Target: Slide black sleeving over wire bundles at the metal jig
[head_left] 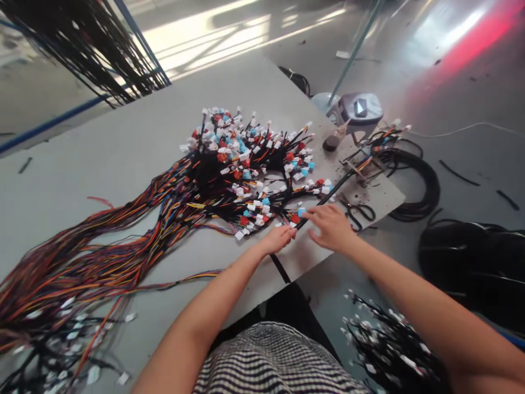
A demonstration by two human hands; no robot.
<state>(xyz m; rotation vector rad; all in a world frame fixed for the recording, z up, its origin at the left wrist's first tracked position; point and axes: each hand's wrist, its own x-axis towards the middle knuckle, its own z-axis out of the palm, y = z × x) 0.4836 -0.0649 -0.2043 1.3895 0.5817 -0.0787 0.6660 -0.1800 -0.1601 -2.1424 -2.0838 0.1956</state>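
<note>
My left hand (pixel 280 239) is closed around the near end of a black-sleeved cable (pixel 328 197) at the table's front edge. The cable slants up and away to a small metal fixture (pixel 363 168) at the table's right corner. Just right of the left hand, my right hand (pixel 330 225) hovers by the cable with its fingers apart; whether a fingertip touches it I cannot tell. Beyond both hands lies a big pile of wire harnesses (pixel 205 175) with white, red and blue connectors. Black-handled scissors (pixel 361 213) lie right of my right hand.
Loose coloured wires (pixel 102 257) run left across the grey table (pixel 82 158). A grey-purple machine (pixel 361 109) stands at the far right corner. Coiled black tubing (pixel 426 191) and more harnesses (pixel 385 339) are at the right. Black strands hang on a blue rack (pixel 141 38) at the back left.
</note>
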